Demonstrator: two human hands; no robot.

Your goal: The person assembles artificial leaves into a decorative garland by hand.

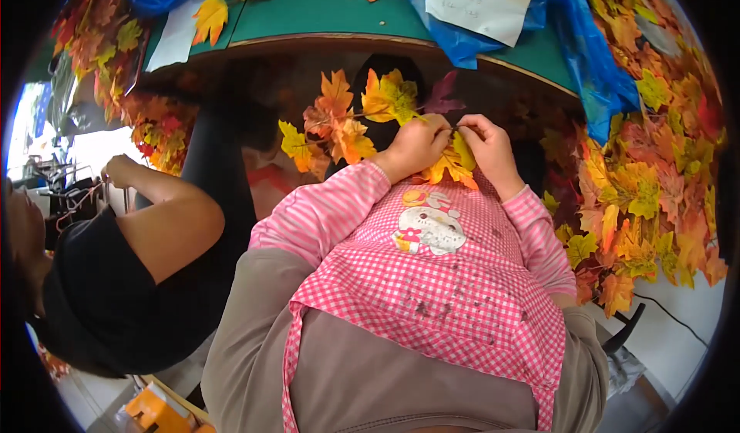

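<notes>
In front of my apron, my left hand [418,146] is closed round the stem of an artificial maple leaf garland [333,109]. Orange, yellow and one dark purple leaf [443,94] spread out to the left of and beyond that hand. My right hand [490,149] meets it fingertip to fingertip, pinching at the stem, where a small dark bit shows between the fingers. Just below both hands hangs a yellow-orange leaf [453,167]. The exact joint at the fingertips is too small to make out.
A green table [316,9] edges the far side, with loose leaves, paper sheets and blue plastic bags [582,44] on it. Thick bunches of leaf garlands [640,194] hang at the right, more at the far left. Close on my left sits another person [131,279] in black.
</notes>
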